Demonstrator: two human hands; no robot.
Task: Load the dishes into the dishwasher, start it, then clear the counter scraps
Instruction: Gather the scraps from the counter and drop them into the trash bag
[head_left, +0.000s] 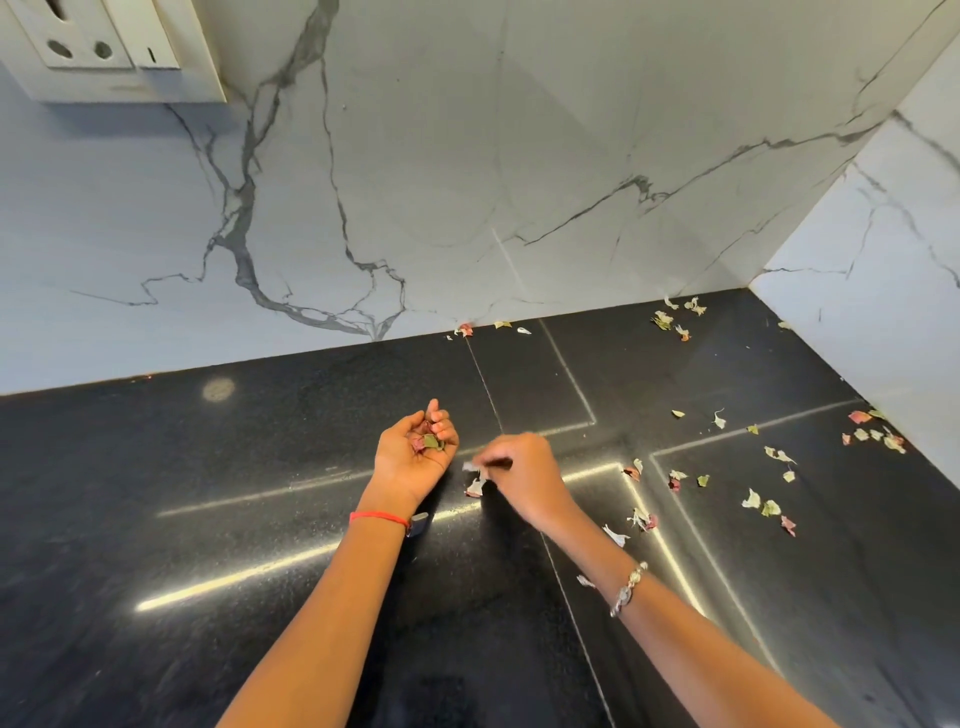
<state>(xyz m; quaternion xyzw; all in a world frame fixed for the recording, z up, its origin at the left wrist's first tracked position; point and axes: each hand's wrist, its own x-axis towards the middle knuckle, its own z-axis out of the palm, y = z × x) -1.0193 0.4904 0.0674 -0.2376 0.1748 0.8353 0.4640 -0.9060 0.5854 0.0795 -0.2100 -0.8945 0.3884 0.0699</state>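
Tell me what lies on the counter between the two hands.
A couple of pale scraps lie on the black counter there, close to the fingertips of the right hand; the left hand cups gathered scraps. The head view shows it.

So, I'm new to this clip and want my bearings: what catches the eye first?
Over the black counter, the left hand, palm up, cups gathered scraps, while the right hand beside it pinches a pale scrap. Loose scraps litter the counter to the right, toward the marble wall.
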